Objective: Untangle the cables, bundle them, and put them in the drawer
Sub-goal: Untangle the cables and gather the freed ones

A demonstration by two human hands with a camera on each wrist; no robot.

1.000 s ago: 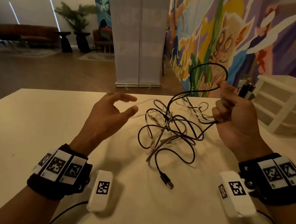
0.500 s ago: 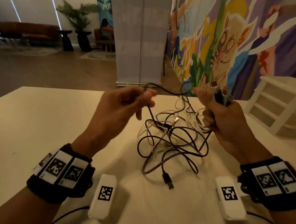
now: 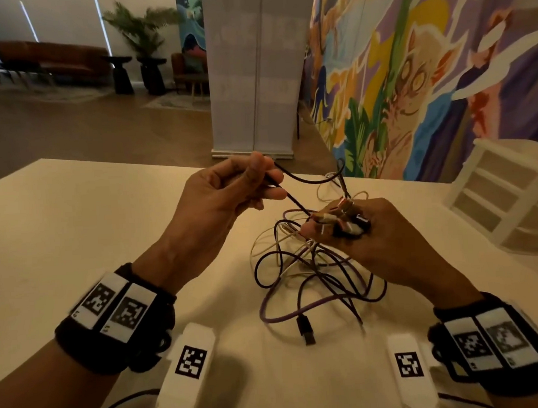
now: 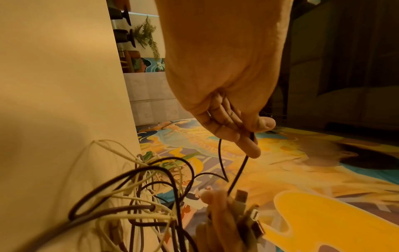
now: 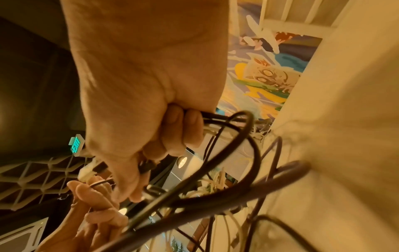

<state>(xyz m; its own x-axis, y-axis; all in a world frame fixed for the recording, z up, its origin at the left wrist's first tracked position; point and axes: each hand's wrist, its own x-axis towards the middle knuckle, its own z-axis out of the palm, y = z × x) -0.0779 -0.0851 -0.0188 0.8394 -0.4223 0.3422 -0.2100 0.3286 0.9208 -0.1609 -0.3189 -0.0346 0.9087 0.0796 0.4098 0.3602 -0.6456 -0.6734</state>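
Untangling is the step in hand, and it is far from finished. Middle of the head view: the left hand point(image 3: 227, 199) is raised above the cream tabletop point(image 3: 76, 245), thumb and fingers pinching a thin black cable point(image 3: 295, 202) that slants down and right to the other hand. The left wrist view confirms it, the strand caught between thumb and curled fingers point(image 4: 228, 122), then dropping in a narrow loop.

Just right of centre, the right hand point(image 3: 385, 244) is closed round a clutch of cable ends, several plugs point(image 3: 349, 221) sticking out above its fingers, black and pale ones together. The two hands sit near each other but apart, joined by that one black strand.

Below them, lower centre of the frame, the loose tangle of black, white and purple cables point(image 3: 312, 279) sprawls on the table, a black USB plug point(image 3: 306, 329) lying free at its near edge. Nothing is bundled yet.

The white plastic drawer unit point(image 3: 504, 197) waits at the right edge, well apart from the heap; I cannot tell whether a drawer is open.

Next move, as I judge it: draw the black strand out through the loops while the right hand keeps the ends together, gently, since a hard pull would likely tighten the knots.
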